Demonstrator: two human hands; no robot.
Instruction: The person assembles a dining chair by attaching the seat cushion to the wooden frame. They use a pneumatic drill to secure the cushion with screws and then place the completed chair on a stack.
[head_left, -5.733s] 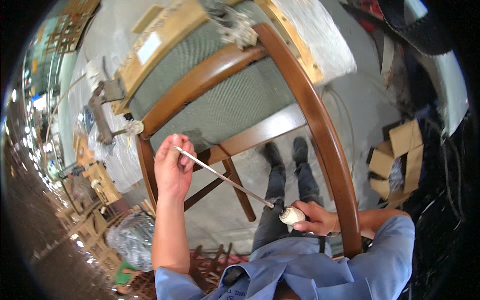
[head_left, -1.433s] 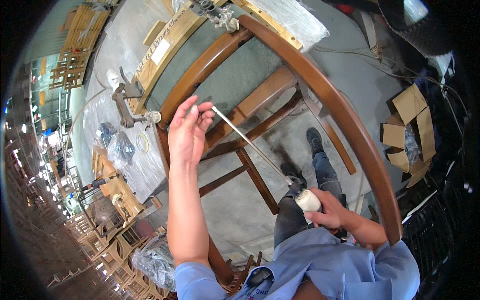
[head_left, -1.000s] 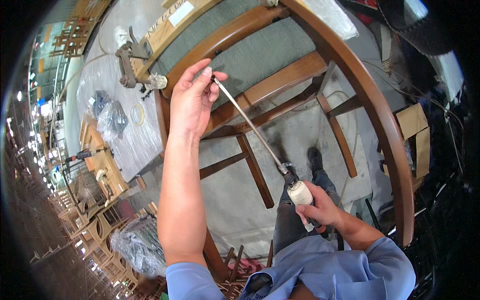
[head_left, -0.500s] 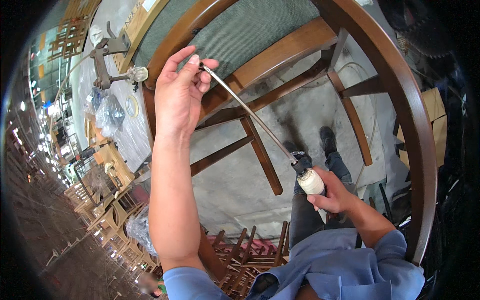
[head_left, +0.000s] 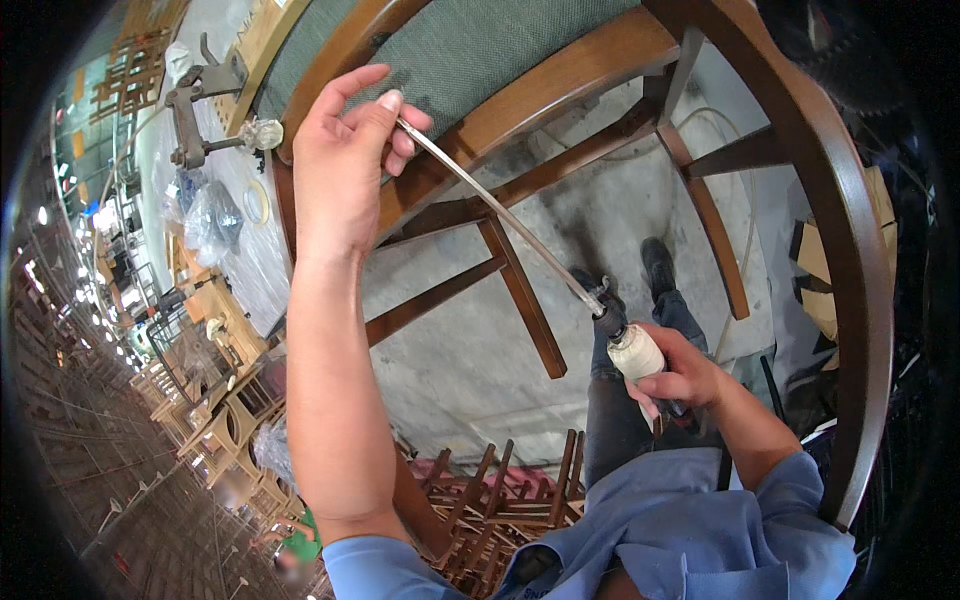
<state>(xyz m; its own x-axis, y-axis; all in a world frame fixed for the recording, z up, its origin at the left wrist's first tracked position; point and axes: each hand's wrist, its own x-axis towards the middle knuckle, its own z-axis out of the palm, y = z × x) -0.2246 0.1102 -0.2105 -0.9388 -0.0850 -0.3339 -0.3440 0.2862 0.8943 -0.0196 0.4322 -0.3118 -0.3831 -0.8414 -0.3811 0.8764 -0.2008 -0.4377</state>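
Grey floor (head_left: 450, 370); your left hand (head_left: 345, 160) is pinching the rod (head_left: 553, 263), likely stiff; right hand (head_left: 682, 372) gripping the driver (head_left: 635, 354), probably heavy, by its body.

**Blue above, dark below**

My creased, light-blue shirt (head_left: 655, 505) has short sleeves (head_left: 385, 566); small dark lettering (head_left: 540, 593) shows at its near edge. Farther off come my dark, faded jeans (head_left: 612, 425), then, farthest, my black shoes (head_left: 657, 268).
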